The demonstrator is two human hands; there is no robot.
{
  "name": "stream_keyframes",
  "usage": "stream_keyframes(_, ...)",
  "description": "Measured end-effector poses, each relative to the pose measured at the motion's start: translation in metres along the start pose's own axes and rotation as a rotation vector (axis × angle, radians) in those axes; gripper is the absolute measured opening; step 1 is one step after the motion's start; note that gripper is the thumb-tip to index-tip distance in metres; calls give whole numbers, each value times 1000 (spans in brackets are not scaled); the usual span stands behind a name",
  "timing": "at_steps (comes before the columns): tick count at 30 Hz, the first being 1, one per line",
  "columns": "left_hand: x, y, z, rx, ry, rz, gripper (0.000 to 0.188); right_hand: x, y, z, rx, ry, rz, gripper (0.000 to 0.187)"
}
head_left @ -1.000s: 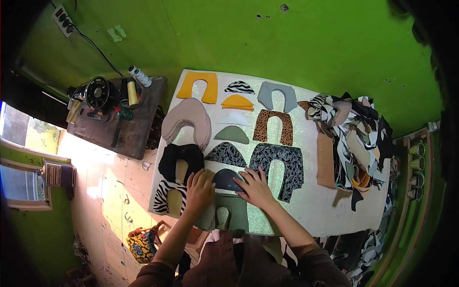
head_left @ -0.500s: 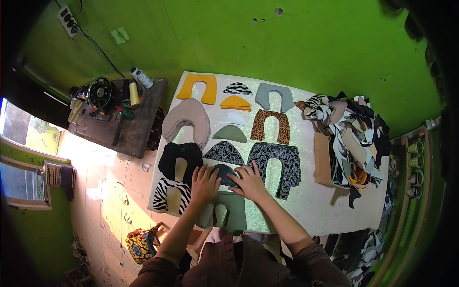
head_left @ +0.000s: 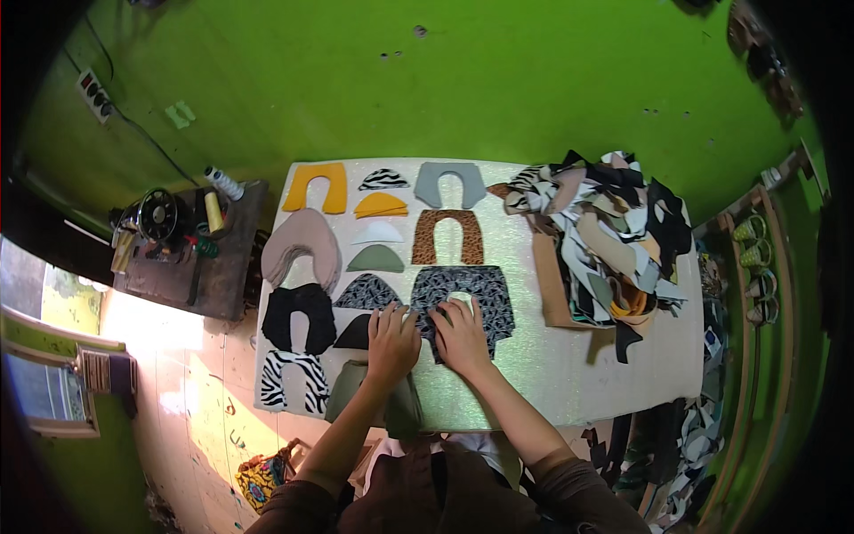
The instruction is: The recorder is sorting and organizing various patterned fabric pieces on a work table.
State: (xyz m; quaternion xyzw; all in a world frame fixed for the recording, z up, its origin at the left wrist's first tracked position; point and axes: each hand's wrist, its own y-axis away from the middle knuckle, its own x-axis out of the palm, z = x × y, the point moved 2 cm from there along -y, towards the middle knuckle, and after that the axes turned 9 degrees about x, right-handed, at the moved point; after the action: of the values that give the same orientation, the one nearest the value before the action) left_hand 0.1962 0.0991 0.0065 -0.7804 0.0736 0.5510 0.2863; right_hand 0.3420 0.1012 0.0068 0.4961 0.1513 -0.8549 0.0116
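Both hands flat on the cut pieces at the near middle of the table.

The left hand (head_left: 392, 341) lies palm down, fingers spread, on a small dark half-round piece (head_left: 358, 334) that pokes out to its left, its straight edge running roughly across the table (head_left: 569, 374). The right hand (head_left: 460, 336) is likewise flat and open, pressing on the near-left corner of the dark patterned U-shaped piece (head_left: 471, 289), which stretches away from it toward the wall, its two legs pointing back at the person. Neither hand grips anything; they only press. The hands sit just beside each other, almost touching. An olive piece (head_left: 351, 383) lies under the left wrist at the table's near edge, and a heap of scraps (head_left: 605, 231) sits well off to the right.
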Motion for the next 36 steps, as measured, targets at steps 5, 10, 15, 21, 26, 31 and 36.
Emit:
stream_keyframes(5, 9, -27, -52, 33, 53, 28, 32, -43, 17, -33, 43, -19, -64, 35)
stream_keyframes(10, 12, -61, -115, 78, 71, -34, 33, -102, 36, -61, 23, -160, -91, 33)
stream_keyframes(15, 6, -91, -179, 110, 161, -129, 35, -155, 56, -84, 36, -298, -107, 34)
stream_keyframes(21, 3, -114, -221, 115, 168, -232, 19, -206, 71, -116, 11, -314, -178, 33)
stream_keyframes(26, 13, -123, -241, 140, 97, -257, 11, -226, 79, -143, 2, -222, -182, 28)
stream_keyframes(31, 21, -135, -264, 144, 77, -262, 11, -235, 86, -167, -3, -158, -198, 25)
stream_keyframes(36, 33, -141, -276, 162, 98, -193, 14, -252, 91, -193, -7, -46, -255, 24)
